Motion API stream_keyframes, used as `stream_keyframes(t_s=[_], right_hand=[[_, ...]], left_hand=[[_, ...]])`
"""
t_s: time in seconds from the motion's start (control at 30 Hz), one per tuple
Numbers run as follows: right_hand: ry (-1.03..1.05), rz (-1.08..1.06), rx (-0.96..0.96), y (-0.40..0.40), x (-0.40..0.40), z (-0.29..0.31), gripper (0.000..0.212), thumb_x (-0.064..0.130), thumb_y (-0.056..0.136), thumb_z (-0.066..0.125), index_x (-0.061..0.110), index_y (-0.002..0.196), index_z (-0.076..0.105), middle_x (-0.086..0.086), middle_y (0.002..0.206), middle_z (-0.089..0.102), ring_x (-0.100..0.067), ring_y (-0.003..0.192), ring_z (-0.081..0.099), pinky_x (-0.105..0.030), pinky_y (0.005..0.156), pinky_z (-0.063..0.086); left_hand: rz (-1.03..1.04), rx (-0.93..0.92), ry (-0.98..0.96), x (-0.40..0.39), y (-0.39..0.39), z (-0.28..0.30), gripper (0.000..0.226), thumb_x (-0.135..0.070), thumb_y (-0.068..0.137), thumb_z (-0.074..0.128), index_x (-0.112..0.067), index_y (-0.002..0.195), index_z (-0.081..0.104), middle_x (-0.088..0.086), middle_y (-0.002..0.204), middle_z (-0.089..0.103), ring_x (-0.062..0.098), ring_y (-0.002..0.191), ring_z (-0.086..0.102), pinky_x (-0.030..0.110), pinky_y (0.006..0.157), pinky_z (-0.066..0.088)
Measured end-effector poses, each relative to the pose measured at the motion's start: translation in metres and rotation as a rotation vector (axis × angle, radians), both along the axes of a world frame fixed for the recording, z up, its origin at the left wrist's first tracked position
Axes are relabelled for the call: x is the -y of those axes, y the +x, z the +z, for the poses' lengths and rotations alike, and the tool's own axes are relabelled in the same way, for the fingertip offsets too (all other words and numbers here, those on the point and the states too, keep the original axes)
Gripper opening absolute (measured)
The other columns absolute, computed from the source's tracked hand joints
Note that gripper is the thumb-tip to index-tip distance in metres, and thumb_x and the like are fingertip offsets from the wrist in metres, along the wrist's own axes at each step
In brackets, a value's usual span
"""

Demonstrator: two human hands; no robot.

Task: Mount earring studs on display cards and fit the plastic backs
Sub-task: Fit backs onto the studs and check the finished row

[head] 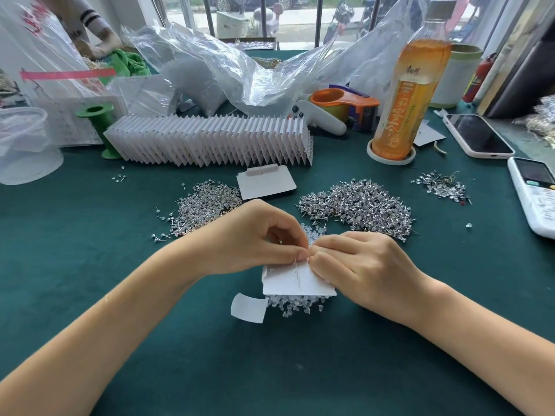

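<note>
Card in work (295,279) sits back-side up between both grips: left hand (255,235) and right hand (357,262) pinch together at its top edge, likely seating a plastic back on a post; which holds what, can't tell. Several bare posts poke through, so this card looks part done. Clear backs (295,306) heaped under it. Beyond the grips: spare card (265,183), stud piles (207,205) (360,205), long row of cards (210,141), looks finished. Plenty left. Bottle (404,94) label: Chinese script, unreadable to me
</note>
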State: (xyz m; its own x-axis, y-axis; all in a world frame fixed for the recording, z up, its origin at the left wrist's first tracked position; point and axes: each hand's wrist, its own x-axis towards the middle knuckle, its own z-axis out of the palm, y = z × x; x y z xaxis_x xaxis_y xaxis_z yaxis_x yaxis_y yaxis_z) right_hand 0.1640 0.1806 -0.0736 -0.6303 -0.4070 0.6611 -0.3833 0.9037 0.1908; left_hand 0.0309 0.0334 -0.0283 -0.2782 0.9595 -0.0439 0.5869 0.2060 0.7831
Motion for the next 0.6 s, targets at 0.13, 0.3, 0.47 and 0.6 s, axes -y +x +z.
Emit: stream_keyframes(t_s=[0.13,0.3,0.47,0.6], right_hand=[[0.01,-0.003,-0.012,0.002,0.002,0.002,0.035,-0.003,0.092,0.049,0.011,0.061,0.052,-0.003,0.056,0.054,-0.023,0.053,0.056,-0.031,0.045,0.048],[0.003,-0.025,-0.035,0.001,0.005,0.004,0.038,-0.001,0.095,0.045,0.011,0.06,0.053,-0.003,0.056,0.054,-0.023,0.052,0.057,-0.03,0.045,0.048],[-0.011,-0.058,-0.041,0.001,0.001,0.003,0.034,-0.004,0.091,0.048,0.008,0.06,0.058,-0.004,0.059,0.06,-0.024,0.055,0.062,-0.03,0.044,0.048],[-0.473,-0.232,0.051,-0.002,-0.001,0.004,0.02,0.023,0.083,0.072,0.004,0.076,0.07,-0.003,0.06,0.065,-0.022,0.045,0.053,-0.033,0.044,0.044]], left_hand=[[-0.039,-0.061,0.004,-0.001,0.0,0.001,0.004,-0.016,0.083,0.071,-0.014,0.086,0.073,-0.007,0.078,0.071,0.007,0.075,0.065,0.029,0.075,0.054],[-0.066,-0.087,0.009,-0.003,-0.003,0.003,0.005,-0.015,0.081,0.073,-0.016,0.086,0.073,-0.011,0.078,0.07,0.005,0.076,0.065,0.019,0.075,0.052],[-0.074,-0.1,0.019,-0.005,-0.004,0.002,0.005,-0.019,0.083,0.071,-0.015,0.086,0.072,-0.006,0.08,0.071,0.014,0.077,0.066,0.031,0.075,0.053],[0.154,0.229,0.231,-0.005,-0.012,0.008,0.036,-0.04,0.086,0.045,-0.014,0.091,0.069,0.004,0.09,0.07,0.016,0.08,0.065,0.03,0.076,0.052]])
